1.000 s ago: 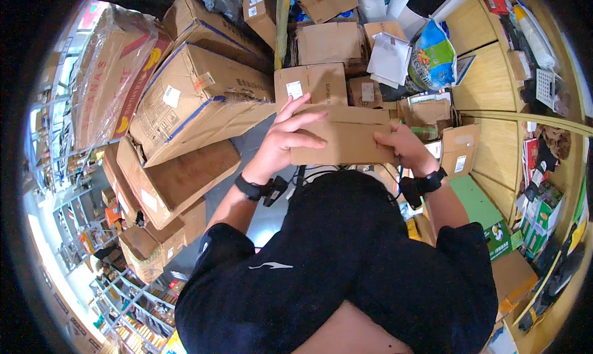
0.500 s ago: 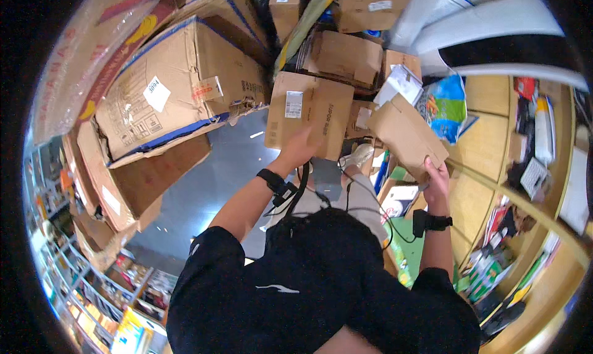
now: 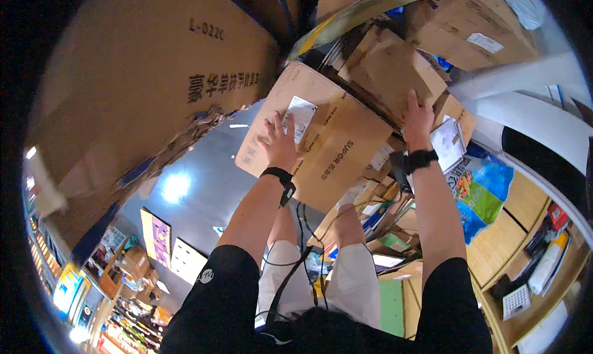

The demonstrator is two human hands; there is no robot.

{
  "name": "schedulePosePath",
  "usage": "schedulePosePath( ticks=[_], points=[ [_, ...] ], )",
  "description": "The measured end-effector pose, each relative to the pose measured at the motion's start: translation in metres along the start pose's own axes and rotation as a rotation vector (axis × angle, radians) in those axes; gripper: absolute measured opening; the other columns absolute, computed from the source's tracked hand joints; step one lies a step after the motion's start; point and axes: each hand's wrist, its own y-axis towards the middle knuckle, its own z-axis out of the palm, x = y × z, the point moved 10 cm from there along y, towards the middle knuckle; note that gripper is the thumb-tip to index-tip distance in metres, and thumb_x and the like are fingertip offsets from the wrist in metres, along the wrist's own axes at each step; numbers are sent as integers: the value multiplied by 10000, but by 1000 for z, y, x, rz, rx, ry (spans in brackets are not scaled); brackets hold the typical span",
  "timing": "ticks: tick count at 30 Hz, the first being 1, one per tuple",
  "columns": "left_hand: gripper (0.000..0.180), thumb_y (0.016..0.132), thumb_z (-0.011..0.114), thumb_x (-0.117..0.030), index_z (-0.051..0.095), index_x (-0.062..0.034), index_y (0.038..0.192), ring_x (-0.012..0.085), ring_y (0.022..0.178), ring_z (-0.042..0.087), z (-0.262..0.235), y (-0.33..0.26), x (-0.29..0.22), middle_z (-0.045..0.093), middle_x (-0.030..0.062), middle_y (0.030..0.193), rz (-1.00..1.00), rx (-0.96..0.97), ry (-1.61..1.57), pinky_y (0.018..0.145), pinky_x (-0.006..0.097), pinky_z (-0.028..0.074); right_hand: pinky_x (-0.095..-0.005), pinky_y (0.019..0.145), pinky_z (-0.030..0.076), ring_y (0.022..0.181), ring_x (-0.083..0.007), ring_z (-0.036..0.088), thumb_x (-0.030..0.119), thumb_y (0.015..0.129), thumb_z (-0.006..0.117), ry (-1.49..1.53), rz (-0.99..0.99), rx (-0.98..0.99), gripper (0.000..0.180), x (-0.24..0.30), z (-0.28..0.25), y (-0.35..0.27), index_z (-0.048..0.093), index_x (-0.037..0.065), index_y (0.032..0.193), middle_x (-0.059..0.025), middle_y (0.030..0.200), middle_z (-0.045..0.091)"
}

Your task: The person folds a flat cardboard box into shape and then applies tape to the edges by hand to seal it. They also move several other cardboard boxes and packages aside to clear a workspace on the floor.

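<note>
under left grip (image 3: 279, 145), flat carton (image 3: 327, 145), touching

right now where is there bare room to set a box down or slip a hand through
The one bare patch is the grey floor, between the big torn cardboard carton and the flat brown cardboard box under the left hand. Around the right hand, on a smaller brown box, boxes and the blue printed bag crowd tightly.

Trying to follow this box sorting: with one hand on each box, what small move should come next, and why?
Probably steady the flat box first: the left hand only lies flat on it beside its white label, not gripping. The right hand rests on the smaller box behind, so neither looks firmly held.
</note>
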Motion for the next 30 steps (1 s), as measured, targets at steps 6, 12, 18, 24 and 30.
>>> schedulePosePath(
  ticks=[6,12,18,24,30],
  points=[
    [1344,464,908,-420,93,-224,1516,507,1399,44,8,20,-6,-13,182,1566,-52,-13,63,889,722,394,-358,635,566,855,-254,647,264,898,620,-24,-99,155,393,-29,78,92,590,-36,1149,-140,1056,652],
    [1233,567,871,-401,105,-216,1515,537,1383,79,18,17,-13,-8,236,1553,-40,77,93,874,754,368,-447,700,539,835,-386,657,340,844,647,-529,-632,-276,422,-5,112,107,647,-43,1019,-229,888,678],
    [1216,581,874,-348,108,-191,1512,550,1380,58,23,19,-4,-19,243,1550,-50,96,63,870,768,357,-448,712,531,785,-381,662,375,839,642,-642,-452,-350,409,-19,127,114,688,-31,861,-230,833,676],
    [1227,554,884,-339,128,-189,1508,559,1375,61,20,24,-11,-12,247,1548,-39,91,47,864,775,351,-412,790,535,892,-330,667,391,810,677,-836,-176,-76,427,-87,166,197,661,35,1045,-162,975,693],
    [1249,539,887,-352,119,-176,1508,578,1366,38,25,28,-15,-25,269,1539,-27,69,48,874,777,338,-402,839,515,1005,-312,630,588,757,656,-792,-31,187,665,-152,209,219,572,141,1242,-161,1177,623]
  ],
)
